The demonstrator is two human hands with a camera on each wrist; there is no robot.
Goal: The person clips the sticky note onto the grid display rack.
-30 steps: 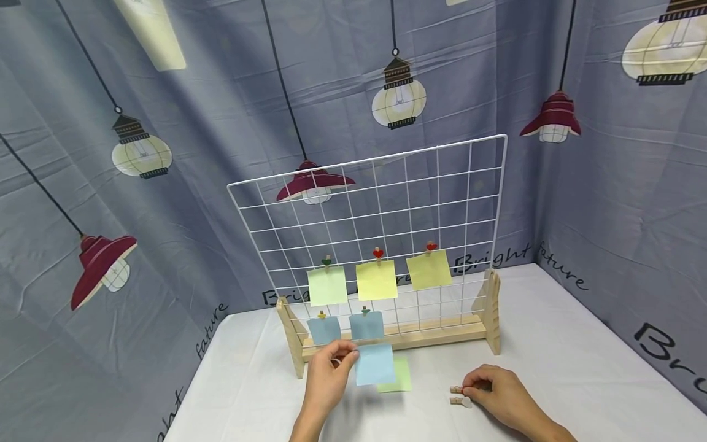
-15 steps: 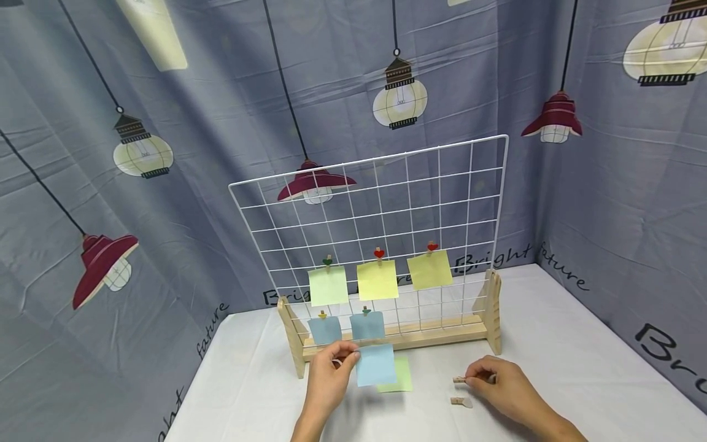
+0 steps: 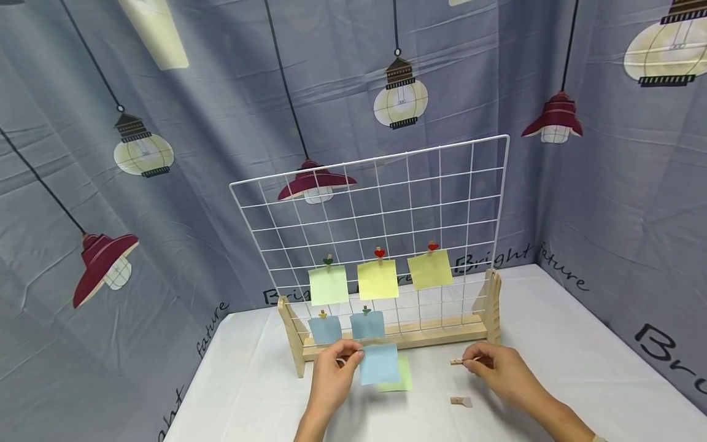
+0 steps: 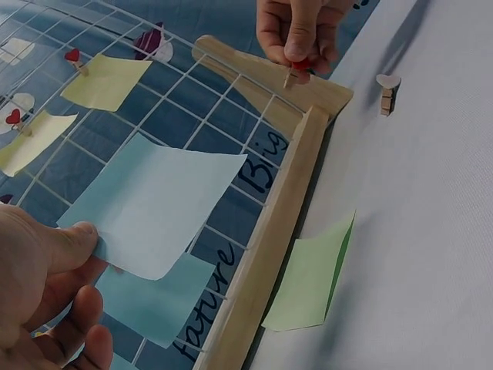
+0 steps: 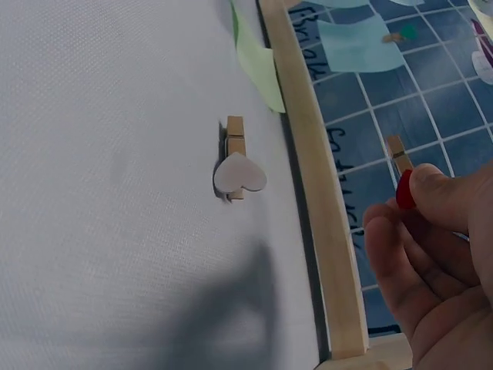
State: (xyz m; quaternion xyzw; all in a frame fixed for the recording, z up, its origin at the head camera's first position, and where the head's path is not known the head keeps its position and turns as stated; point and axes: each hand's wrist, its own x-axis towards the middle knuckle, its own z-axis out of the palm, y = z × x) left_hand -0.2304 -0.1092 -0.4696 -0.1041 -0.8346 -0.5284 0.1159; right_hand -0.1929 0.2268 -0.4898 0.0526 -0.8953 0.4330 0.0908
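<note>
My left hand (image 3: 331, 377) pinches a blue sticky note (image 3: 380, 364) by its left edge, holding it up in front of the grid's lower part. In the right wrist view my right hand (image 5: 447, 254) pinches a small wooden clothespin (image 5: 398, 154) by its red end, the wooden end pointing away from the fingers. On the table lies a second clothespin (image 5: 236, 135) with a white heart (image 5: 240, 173). A green sticky note (image 4: 312, 277) rests on the table behind the held note, partly hidden by it in the head view.
A white wire grid (image 3: 409, 184) stands in a wooden base (image 3: 442, 329). Clothespins hold a pale green note (image 3: 328, 287), two yellow notes (image 3: 377, 281) and two blue notes (image 3: 367, 326) on it. A patterned curtain (image 3: 221, 153) hangs behind the white table (image 3: 232, 393).
My right hand has lifted the red clothespin off the table, away from the white heart one, and moved it toward the grid. The left hand with the blue note has shifted slightly right.
</note>
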